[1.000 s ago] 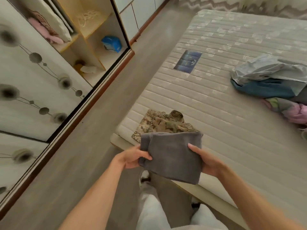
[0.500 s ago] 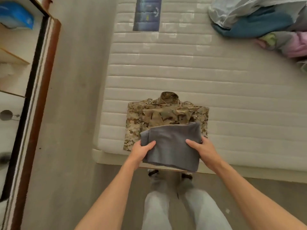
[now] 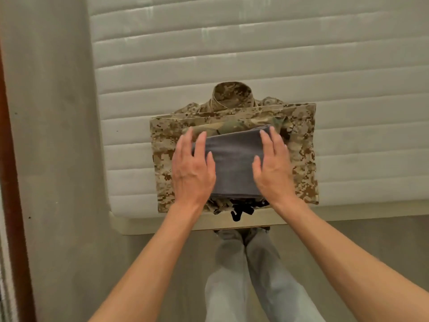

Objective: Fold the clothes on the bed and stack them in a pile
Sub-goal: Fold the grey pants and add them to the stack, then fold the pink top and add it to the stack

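Observation:
A folded grey cloth [image 3: 233, 163] lies on top of a folded camouflage jacket [image 3: 299, 147] near the front edge of the mattress [image 3: 232, 54]. The jacket's collar points away from me. My left hand [image 3: 192, 168] lies flat with straight fingers on the cloth's left side. On the cloth's right side my right hand [image 3: 272, 168] rests flat the same way. A second camouflage piece shows between the cloth and the jacket, with black straps [image 3: 241, 210] sticking out at the front.
The bed frame's pale front edge [image 3: 162, 225] runs below the mattress. Grey floor [image 3: 53, 159] lies to the left, bordered by a brown wardrobe rail [image 3: 14, 182]. My legs in light trousers [image 3: 243, 275] stand against the bed.
I carried the grey cloth forward from in front of me and laid it on the camouflage jacket. Both hands let go of its edges and now lie flat on it. The view tilted down.

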